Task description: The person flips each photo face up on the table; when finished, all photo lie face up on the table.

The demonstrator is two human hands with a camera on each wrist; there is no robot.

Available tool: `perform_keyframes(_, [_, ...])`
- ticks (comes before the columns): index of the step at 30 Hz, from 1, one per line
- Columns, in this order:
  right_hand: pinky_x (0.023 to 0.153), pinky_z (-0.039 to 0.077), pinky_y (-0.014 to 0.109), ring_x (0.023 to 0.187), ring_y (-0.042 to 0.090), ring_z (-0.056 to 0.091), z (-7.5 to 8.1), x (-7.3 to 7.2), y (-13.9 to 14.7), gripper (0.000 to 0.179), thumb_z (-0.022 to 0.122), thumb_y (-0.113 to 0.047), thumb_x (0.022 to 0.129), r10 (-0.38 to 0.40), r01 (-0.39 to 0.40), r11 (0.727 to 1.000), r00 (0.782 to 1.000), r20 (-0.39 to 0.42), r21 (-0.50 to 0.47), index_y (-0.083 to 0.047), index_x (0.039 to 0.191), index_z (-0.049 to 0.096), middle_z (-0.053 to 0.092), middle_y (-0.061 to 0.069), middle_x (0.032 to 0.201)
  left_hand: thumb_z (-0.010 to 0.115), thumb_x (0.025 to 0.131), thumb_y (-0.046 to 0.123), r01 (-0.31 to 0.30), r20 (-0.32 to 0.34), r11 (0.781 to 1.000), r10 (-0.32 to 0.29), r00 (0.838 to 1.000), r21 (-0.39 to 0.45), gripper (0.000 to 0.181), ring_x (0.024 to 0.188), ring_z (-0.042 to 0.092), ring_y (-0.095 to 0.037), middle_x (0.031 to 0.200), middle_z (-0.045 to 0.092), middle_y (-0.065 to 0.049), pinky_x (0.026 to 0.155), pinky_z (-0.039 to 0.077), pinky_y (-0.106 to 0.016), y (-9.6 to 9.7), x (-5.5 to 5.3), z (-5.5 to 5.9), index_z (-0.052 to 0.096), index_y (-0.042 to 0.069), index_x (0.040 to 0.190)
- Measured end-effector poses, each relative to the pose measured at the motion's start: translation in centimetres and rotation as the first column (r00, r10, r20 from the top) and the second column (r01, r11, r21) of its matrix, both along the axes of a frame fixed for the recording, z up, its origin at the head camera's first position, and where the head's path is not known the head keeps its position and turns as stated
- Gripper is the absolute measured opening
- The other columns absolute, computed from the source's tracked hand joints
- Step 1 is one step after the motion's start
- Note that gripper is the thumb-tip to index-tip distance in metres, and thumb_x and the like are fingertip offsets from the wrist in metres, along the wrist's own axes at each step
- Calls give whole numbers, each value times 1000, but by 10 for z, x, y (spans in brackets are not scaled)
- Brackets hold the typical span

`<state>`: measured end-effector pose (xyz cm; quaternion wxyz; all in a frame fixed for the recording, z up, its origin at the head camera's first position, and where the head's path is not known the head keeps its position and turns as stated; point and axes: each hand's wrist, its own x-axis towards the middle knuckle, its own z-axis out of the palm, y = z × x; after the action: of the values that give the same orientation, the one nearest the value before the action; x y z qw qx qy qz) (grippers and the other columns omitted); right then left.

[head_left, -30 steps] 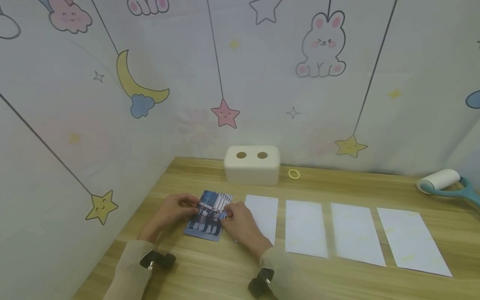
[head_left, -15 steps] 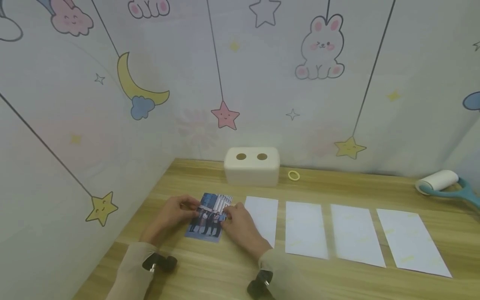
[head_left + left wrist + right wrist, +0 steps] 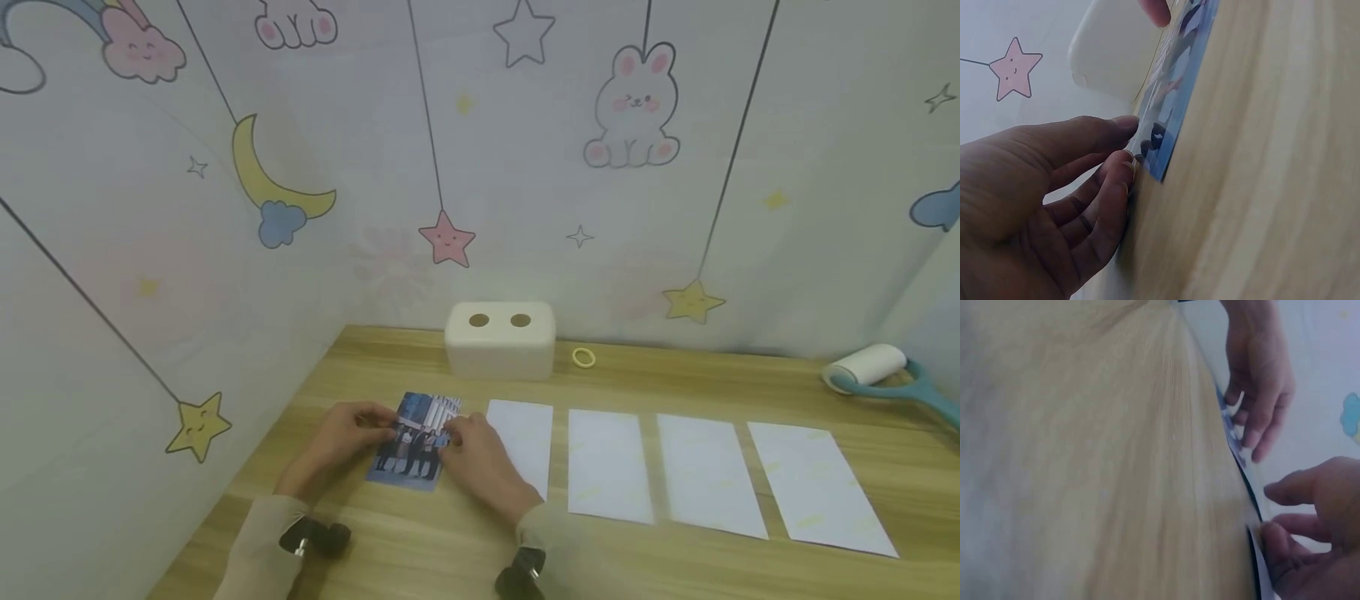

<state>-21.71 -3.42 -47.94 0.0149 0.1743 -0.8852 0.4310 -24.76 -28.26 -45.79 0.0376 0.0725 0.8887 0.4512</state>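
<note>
A glossy photo print (image 3: 412, 450) of a row of people before tall buildings lies on the wooden table. At its left edge, my left hand (image 3: 347, 440) pinches it between thumb and fingertips. The left wrist view shows the left thumb (image 3: 1124, 123) over the photo's margin (image 3: 1166, 128) and the other fingers curled at its edge. My right hand (image 3: 480, 458) holds the opposite edge with thumb and finger. In the right wrist view the photo is a thin sliver (image 3: 1235, 440), with the right hand (image 3: 1322, 525) nearest the camera and the left hand (image 3: 1263, 381) beyond.
Several white sheets stand in a row to the right, the first sheet (image 3: 525, 433) partly behind my right hand. Behind the photo are a white box (image 3: 500, 350) with two holes and a yellow ring (image 3: 583, 357). A lint roller (image 3: 870, 367) lies far right; a patterned wall borders the table.
The head view has shifted slightly, so the whole scene sits a little lower in it. Both hands keep their places at the photo's side edges, and the photo stays put on the table.
</note>
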Motion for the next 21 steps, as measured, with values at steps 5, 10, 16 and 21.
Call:
perform_keyframes(5, [87, 58, 42, 96, 24, 66, 8, 2, 11, 34, 71, -13, 94, 4, 2, 996, 998, 68, -85, 1, 125, 71, 67, 7, 103, 83, 89, 5, 0, -21, 999, 0, 1000, 34, 25, 79, 62, -20, 93, 72, -9, 65, 55, -28, 3, -1, 3, 76, -5, 112])
perform_keyframes(10, [86, 56, 41, 94, 20, 66, 20, 4, 23, 28, 64, -11, 95, -31, 43, 979, 998, 59, -201, -2, 119, 74, 71, 2, 101, 84, 90, 12, 11, -81, 1000, -13, 997, -24, 25, 80, 67, -18, 98, 75, -8, 69, 57, -29, 8, -1, 10, 78, 0, 112])
perform_keyframes(16, [90, 57, 43, 103, 22, 67, 31, 4, 44, 26, 62, -13, 99, -67, 76, 969, 997, 43, -237, -6, 121, 73, 73, 3, 110, 84, 92, 19, 60, -61, 996, -64, 996, -66, 29, 90, 72, -21, 110, 77, -9, 75, 60, -36, 27, 3, 18, 78, 5, 117])
perform_keyframes(21, [90, 59, 42, 103, 24, 69, 36, 3, 66, 24, 64, -8, 100, -95, 90, 964, 995, -8, -252, -2, 122, 72, 73, 7, 111, 84, 92, 23, 149, -81, 987, -153, 985, -63, 36, 97, 73, -26, 113, 77, -11, 80, 62, -41, 50, 7, 19, 77, 5, 122])
